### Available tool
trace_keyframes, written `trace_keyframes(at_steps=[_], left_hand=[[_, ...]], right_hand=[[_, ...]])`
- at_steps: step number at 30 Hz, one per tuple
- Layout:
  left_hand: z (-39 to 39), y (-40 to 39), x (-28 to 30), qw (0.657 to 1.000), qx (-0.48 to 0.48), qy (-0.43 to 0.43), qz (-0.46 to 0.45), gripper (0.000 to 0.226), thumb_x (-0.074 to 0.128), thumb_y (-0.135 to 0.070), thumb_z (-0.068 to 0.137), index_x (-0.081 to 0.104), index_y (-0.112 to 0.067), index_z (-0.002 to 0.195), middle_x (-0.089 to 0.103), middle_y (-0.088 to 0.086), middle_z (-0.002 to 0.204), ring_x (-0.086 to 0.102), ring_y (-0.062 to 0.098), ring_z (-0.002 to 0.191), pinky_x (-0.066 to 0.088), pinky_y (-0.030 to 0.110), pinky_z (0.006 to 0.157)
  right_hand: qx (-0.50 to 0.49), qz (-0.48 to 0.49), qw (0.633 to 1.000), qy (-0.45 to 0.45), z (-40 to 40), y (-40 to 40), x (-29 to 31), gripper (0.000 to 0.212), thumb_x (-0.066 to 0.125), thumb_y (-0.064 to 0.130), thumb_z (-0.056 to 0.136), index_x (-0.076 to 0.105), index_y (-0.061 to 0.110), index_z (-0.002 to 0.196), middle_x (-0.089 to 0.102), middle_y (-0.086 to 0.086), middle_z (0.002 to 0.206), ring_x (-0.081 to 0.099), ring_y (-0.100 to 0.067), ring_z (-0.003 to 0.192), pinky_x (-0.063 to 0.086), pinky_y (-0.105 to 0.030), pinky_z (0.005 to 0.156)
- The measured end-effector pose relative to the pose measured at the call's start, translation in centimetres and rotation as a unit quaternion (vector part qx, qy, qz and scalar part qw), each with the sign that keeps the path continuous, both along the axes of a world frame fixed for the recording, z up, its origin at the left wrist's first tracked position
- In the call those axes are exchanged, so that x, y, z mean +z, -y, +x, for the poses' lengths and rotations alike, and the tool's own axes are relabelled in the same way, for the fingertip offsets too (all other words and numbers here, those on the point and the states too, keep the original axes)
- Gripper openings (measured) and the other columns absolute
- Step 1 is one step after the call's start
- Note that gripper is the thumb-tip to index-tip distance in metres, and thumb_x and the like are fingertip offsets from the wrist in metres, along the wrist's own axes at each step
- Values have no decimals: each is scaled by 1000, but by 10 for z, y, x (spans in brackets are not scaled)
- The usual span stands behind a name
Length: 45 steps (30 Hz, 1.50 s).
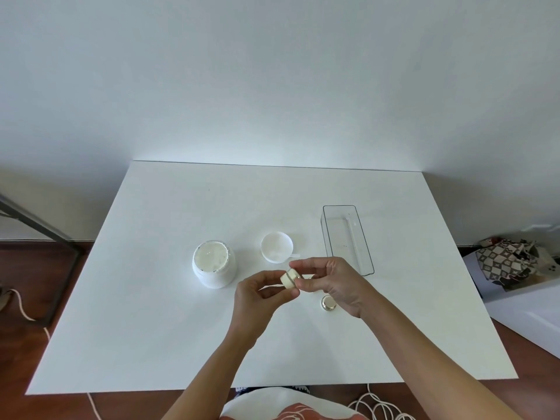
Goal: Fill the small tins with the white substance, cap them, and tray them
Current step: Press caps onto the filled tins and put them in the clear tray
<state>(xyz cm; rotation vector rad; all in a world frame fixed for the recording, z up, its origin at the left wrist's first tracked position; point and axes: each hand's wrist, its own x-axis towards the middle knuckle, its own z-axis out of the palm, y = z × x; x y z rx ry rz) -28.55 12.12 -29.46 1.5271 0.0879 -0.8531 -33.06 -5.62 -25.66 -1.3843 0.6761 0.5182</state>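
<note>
Pinching one small round tin (290,277) — both hands, left hand (263,294) and right hand (330,281).

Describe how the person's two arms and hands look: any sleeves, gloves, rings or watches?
Both forearms are bare up to the frame edge, with no sleeves showing. The left hand and the right hand wear no gloves. No ring, watch or bracelet is visible on either.

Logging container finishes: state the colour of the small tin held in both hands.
Cream body with a silvery metal rim, on the small tin; the head view shows it.
</note>
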Motion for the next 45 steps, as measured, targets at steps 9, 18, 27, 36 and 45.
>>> trace_keyframes(at_steps=[9, 18, 27, 36, 45], left_hand=[[11, 8, 18, 999, -13, 46, -3, 37, 91, -7, 67, 75, -12, 100, 80, 1, 90, 78, 20, 84, 60, 24, 77], [23, 12, 38, 993, -47, 102, -30, 37, 88, 3, 68, 75, -12, 99, 81, 6, 86, 78, 20, 85, 59, 22, 75], [28, 10, 47, 991, -56, 113, -39, 39, 88, 3, 68, 74, -9, 101, 81, 7, 87, 78, 21, 86, 59, 23, 76], [27, 11, 50, 992, -34, 109, -53, 37, 88, 4, 68, 75, -10, 99, 81, 3, 89, 78, 20, 86, 57, 20, 73], [30, 14, 50, 991, -44, 108, -64, 39, 86, 7, 69, 73, -6, 103, 80, 8, 90, 78, 22, 88, 58, 23, 76]], right_hand=[[-8, -30, 999, 44, 7, 10, 21, 33, 82, 10, 72, 74, 16, 103, 76, -5, 99, 69, -17, 99, 43, -36, 104], [11, -167, 984, 56, 17, 8, 41, 37, 77, 49, 73, 75, 12, 75, 75, -3, 73, 70, -9, 75, 49, -27, 82], [45, -221, 970, 91, 19, 9, 55, 33, 78, 50, 70, 75, 18, 78, 75, -3, 76, 69, -30, 80, 51, -50, 74], [75, -318, 942, 79, 18, 7, 63, 59, 47, 68, 85, 73, 16, 75, 74, -1, 73, 68, -17, 71, 55, -40, 69], [103, -301, 939, 130, 21, 12, 64, 27, 64, 44, 87, 71, 21, 73, 72, 1, 72, 62, -22, 65, 54, -39, 68]])
